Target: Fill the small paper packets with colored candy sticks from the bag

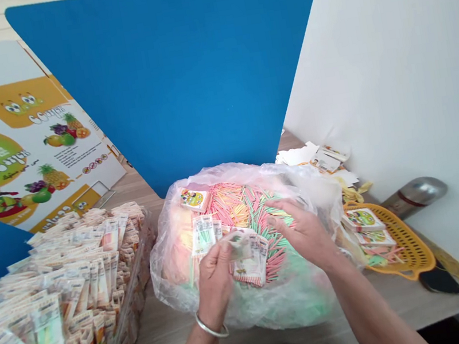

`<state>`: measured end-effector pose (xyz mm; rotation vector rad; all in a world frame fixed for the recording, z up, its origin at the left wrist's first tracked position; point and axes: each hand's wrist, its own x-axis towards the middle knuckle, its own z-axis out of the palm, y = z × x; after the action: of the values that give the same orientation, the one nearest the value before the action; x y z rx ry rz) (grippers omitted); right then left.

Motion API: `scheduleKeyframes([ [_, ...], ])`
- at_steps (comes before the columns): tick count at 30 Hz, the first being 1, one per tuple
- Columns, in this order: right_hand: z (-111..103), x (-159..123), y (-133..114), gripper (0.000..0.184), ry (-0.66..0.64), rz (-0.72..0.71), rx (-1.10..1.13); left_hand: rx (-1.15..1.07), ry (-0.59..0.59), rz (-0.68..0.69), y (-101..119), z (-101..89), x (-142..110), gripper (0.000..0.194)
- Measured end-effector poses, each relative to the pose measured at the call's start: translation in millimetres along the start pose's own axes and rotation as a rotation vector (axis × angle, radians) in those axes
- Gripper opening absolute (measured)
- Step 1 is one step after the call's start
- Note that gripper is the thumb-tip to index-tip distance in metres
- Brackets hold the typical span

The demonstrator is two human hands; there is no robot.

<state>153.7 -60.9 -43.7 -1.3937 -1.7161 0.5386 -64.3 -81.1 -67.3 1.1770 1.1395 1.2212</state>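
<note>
A clear plastic bag (318,291) full of pink, green and yellow sticks (238,199) lies on the table in front of me. My left hand (215,279), a silver bangle on its wrist, is closed on a fan of small printed packets (249,256) held over the bag. My right hand (304,230) rests on the sticks just right of those packets, fingers curled down among them; whether it holds any is hidden. One printed packet (193,198) lies on the sticks at the bag's far left.
A clear bin (140,267) at left holds several rows of filled packets (55,281). A blue divider panel (180,81) stands behind the bag, a printed carton (13,154) to its left. A yellow basket (411,248) with packets, a metal cylinder (416,194) and a dark phone (441,281) sit at right.
</note>
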Motion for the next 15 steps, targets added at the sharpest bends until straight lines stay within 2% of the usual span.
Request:
scheduleKeyframes([
  [2,1,9,23,0.032,0.057,0.007,-0.318,0.136,0.173,0.063,3,-9.6,5,0.039],
  [4,7,17,44,0.034,-0.002,0.036,-0.588,0.331,0.296,0.142,4,-20.1,16,0.038],
  [6,16,23,60,0.039,-0.088,0.067,-0.754,0.497,0.342,0.220,-1,-30.0,33,0.038],
  [11,33,30,79,0.041,-0.145,0.104,-0.842,0.830,0.310,0.324,-29,-45.1,70,0.042],
  [15,40,30,92,0.045,-0.112,0.142,-0.767,0.852,0.367,0.351,-40,-46.8,76,0.041],
])
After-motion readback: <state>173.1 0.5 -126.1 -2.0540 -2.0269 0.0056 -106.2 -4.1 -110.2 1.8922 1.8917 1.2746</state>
